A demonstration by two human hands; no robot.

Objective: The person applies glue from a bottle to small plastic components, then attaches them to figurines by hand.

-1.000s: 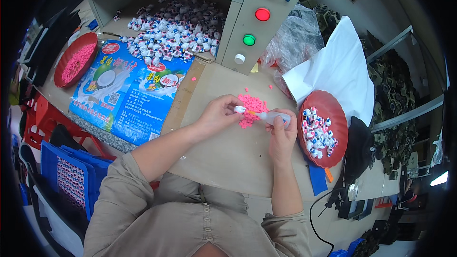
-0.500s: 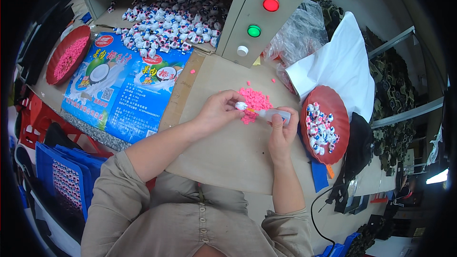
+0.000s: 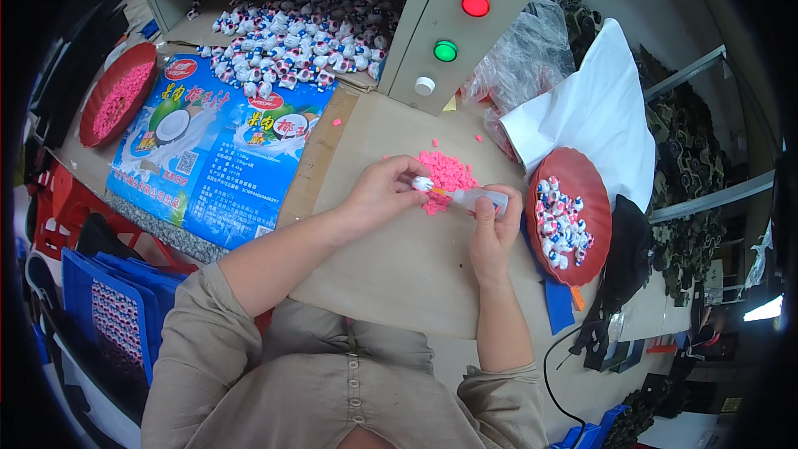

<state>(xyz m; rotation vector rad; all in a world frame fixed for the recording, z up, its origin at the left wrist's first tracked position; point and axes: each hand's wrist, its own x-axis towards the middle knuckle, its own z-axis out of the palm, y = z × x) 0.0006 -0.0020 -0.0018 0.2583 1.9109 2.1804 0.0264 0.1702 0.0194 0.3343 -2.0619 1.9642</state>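
My left hand [image 3: 384, 191] pinches a small white round toy piece [image 3: 423, 184] between its fingertips. My right hand [image 3: 492, 222] grips a small clear glue bottle [image 3: 480, 197] whose orange tip points at that piece. Both hands hover over a heap of small pink pieces [image 3: 446, 175] on the brown cardboard work surface [image 3: 399, 274].
A red dish [image 3: 592, 199] of white-and-blue toy pieces sits right of my right hand. Another red dish [image 3: 116, 100] with pink pieces is far left. A printed blue bag [image 3: 224, 145], a bin [image 3: 299, 21] of several toy pieces and a control box [image 3: 449, 29] with red and green buttons lie behind.
The view has shifted slightly; my hands keep the same hold, the bottle tip staying at the white piece over the pink heap.
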